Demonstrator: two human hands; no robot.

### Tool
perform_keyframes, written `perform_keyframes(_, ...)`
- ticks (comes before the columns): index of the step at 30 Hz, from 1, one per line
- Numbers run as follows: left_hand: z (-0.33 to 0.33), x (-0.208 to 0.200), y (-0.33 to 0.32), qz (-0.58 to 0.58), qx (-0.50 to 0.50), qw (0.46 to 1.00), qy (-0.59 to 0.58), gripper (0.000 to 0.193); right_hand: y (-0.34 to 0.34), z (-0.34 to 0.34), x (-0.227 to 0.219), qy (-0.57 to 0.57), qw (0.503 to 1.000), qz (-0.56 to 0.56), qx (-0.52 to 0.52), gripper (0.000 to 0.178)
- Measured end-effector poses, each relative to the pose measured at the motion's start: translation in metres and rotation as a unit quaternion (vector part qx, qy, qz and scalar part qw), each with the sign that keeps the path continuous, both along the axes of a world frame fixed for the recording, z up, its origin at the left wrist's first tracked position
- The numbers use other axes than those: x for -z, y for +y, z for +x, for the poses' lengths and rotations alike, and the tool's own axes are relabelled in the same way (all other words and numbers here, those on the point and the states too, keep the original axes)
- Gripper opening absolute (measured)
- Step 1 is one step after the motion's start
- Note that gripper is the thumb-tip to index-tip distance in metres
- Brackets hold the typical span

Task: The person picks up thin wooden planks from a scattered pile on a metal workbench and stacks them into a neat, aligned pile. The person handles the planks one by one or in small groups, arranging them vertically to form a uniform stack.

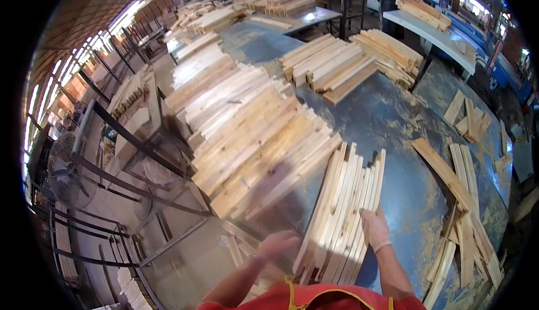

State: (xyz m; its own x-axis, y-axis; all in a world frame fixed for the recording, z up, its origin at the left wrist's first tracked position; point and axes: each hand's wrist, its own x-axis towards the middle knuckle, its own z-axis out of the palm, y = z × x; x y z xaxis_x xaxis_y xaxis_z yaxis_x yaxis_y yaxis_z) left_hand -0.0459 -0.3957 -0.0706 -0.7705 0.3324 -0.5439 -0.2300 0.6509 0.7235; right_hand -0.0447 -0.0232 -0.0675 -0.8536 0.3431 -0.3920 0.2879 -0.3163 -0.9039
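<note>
Toward five o'clock, close in, strips (347, 212) lie on the table (401, 189) — the right hand (376, 229) against their three-o'clock edge, the left hand (279, 245), blurred, at their eight o'clock; whether either grips, I cannot tell. Farther, boards (264, 141) spread at their half past ten; beyond — at twelve — a pile (331, 63).

pale wooden strips (343, 214) | side by side, far ends uneven | on grey tabletop (400, 184)

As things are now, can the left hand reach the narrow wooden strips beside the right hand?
Probably yes: the left hand, though blurred, is close beside the narrow wooden strips, with no visible obstacle between; the right hand is at their opposite side.
</note>
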Motion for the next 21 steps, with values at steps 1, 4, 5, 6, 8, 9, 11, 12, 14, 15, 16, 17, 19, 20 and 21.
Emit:
perform_keyframes(1,-0.020,-0.004,0.020,-0.005,-0.051,0.999,0.012,0.065,0.007,0.000,0.000,-0.032,0.999,0.010,-0.026,0.063)
perform_keyframes(4,-0.090,-0.002,0.083,0.045,-0.140,0.985,-0.092,0.073,0.035,-0.005,0.005,-0.043,0.994,0.053,-0.083,0.063)
perform_keyframes(5,-0.103,0.002,0.109,0.017,-0.094,0.993,-0.074,0.078,0.045,-0.008,0.010,-0.050,0.991,0.078,-0.093,0.062)
perform_keyframes(6,-0.117,0.005,0.134,-0.011,-0.048,0.998,-0.046,0.082,0.056,-0.011,0.016,-0.073,0.980,0.137,-0.127,0.062)
perform_keyframes(8,-0.129,0.010,0.174,-0.060,0.007,0.998,0.000,0.092,0.078,-0.014,0.029,-0.168,0.931,0.265,-0.185,0.062)
perform_keyframes(9,-0.129,0.011,0.192,-0.078,0.014,0.997,0.020,0.096,0.089,-0.013,0.035,-0.096,0.942,0.275,-0.169,0.061)
perform_keyframes(11,-0.126,0.010,0.227,-0.082,0.037,0.996,0.015,0.102,0.109,-0.007,0.041,-0.094,0.984,0.123,-0.092,0.060)
perform_keyframes(12,-0.132,0.006,0.243,-0.068,0.051,0.996,-0.003,0.102,0.118,-0.002,0.040,-0.111,0.991,0.061,-0.035,0.060)
perform_keyframes(14,-0.136,-0.010,0.273,-0.050,0.070,0.996,0.016,0.104,0.132,0.011,0.028,-0.047,0.999,-0.024,0.011,0.059)
perform_keyframes(15,-0.135,-0.023,0.287,-0.046,0.076,0.995,0.053,0.105,0.137,0.016,0.017,-0.009,0.998,-0.039,0.045,0.058)
perform_keyframes(16,-0.133,-0.038,0.299,-0.049,0.088,0.992,0.079,0.106,0.142,0.022,0.002,0.021,0.995,-0.054,0.083,0.058)
perform_keyframes(17,-0.135,-0.057,0.307,-0.017,0.091,0.989,0.112,0.107,0.148,0.023,-0.017,0.027,0.992,-0.057,0.109,0.060)
perform_keyframes(19,-0.138,-0.102,0.321,0.035,0.099,0.976,0.189,0.109,0.159,0.025,-0.061,0.096,0.985,0.024,0.141,0.062)
perform_keyframes(20,-0.141,-0.127,0.327,0.062,0.101,0.964,0.237,0.111,0.165,0.024,-0.084,0.167,0.976,0.039,0.137,0.063)
perform_keyframes(21,-0.142,-0.150,0.331,0.102,0.093,0.949,0.282,0.113,0.172,0.024,-0.106,0.163,0.966,0.122,0.163,0.059)
